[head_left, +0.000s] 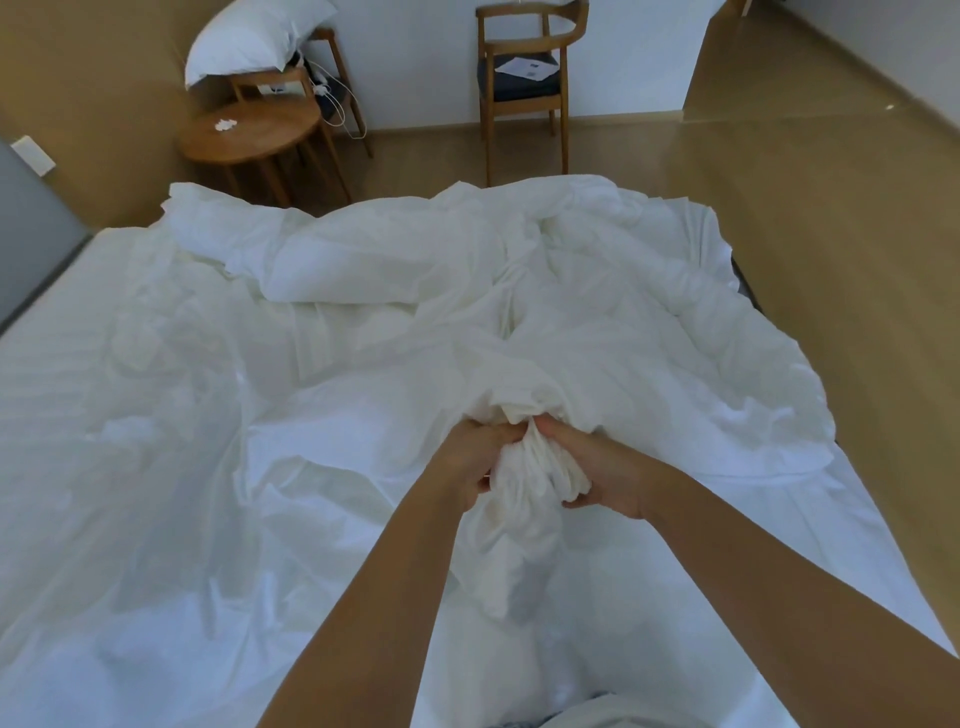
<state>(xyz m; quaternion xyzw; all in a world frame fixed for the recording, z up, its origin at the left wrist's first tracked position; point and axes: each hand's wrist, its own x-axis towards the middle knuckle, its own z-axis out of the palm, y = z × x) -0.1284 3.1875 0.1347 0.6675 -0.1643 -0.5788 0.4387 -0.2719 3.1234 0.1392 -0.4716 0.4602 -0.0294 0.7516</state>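
Observation:
A rumpled white duvet cover lies spread over the bed, bunched in folds toward the far end. Near the middle front, a gathered bundle of the white fabric is held between both hands. My left hand grips the bundle from the left with curled fingers. From the right, my right hand grips the same bundle, thumb on top. A tail of the fabric hangs down below the hands toward me.
Beyond the bed stand a round wooden table, a chair with a white pillow on it at the left, and a second wooden chair with papers on its seat. Wooden floor runs along the bed's right side.

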